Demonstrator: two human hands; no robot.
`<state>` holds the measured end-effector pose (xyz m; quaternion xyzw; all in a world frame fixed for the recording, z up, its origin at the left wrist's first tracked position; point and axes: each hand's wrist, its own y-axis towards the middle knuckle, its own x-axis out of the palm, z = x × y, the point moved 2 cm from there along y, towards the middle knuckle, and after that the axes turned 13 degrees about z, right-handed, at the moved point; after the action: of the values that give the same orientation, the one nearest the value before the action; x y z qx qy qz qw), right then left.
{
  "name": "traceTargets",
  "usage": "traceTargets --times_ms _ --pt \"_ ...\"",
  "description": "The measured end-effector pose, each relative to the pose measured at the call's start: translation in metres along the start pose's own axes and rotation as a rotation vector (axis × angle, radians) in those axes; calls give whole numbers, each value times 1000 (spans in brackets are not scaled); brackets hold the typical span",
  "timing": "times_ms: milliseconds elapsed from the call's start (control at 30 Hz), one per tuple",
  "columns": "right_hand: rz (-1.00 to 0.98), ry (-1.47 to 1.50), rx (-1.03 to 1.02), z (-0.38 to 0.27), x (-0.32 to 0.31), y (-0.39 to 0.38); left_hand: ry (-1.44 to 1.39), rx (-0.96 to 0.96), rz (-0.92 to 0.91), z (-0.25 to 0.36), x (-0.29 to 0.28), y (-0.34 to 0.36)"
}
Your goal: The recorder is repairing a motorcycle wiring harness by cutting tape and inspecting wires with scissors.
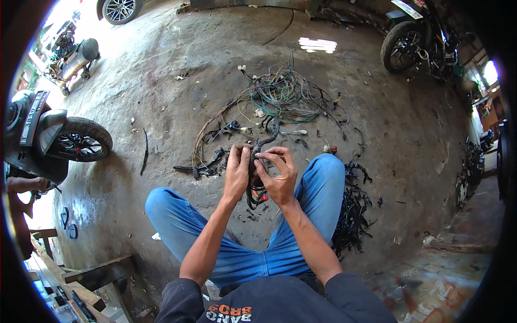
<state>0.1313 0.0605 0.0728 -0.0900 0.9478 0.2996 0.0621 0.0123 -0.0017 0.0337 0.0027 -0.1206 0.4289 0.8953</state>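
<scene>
Between my knees, my left hand point(237, 169) and my right hand point(278, 175) are both closed on a black-wrapped wiring harness point(273, 132). The fingertips of both hands pinch it close together. From there the harness runs away from me to a loose tangle of thin coloured wires point(283, 94) on the floor. Its near end hangs below my hands, where a red-orange part point(261, 197) shows. Small connectors point(302, 132) lie around the tangle. To the left of my hands are pieces of black wiring point(202, 169).
A heap of black scraps point(353, 218) lies beside my right knee. Motorbike wheels stand at left point(81, 140) and far right point(403, 47). Sandals point(69, 223) and a wooden bench point(99, 274) are at lower left. Another person's arm point(27, 184) shows at the left edge.
</scene>
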Motion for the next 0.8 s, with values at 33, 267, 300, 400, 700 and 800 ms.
traceTargets --times_ms 33,267,300,400,700,800 --pt "10 -27 -24 1 -1 0 -12 -13 -8 0 2 -2" --pt "53 -72 2 2 -2 -1 27 -16 -11 2 4 -1" --pt "69 -122 -60 1 -1 -2 28 -16 -12 2 5 -2" --pt "91 -201 -133 0 2 -5 22 75 9 1 10 -4" --pt "143 -11 246 13 11 -15 -70 -67 46 1 19 -14" --pt "122 96 461 31 15 -28 -117 -226 46 -12 14 -10"
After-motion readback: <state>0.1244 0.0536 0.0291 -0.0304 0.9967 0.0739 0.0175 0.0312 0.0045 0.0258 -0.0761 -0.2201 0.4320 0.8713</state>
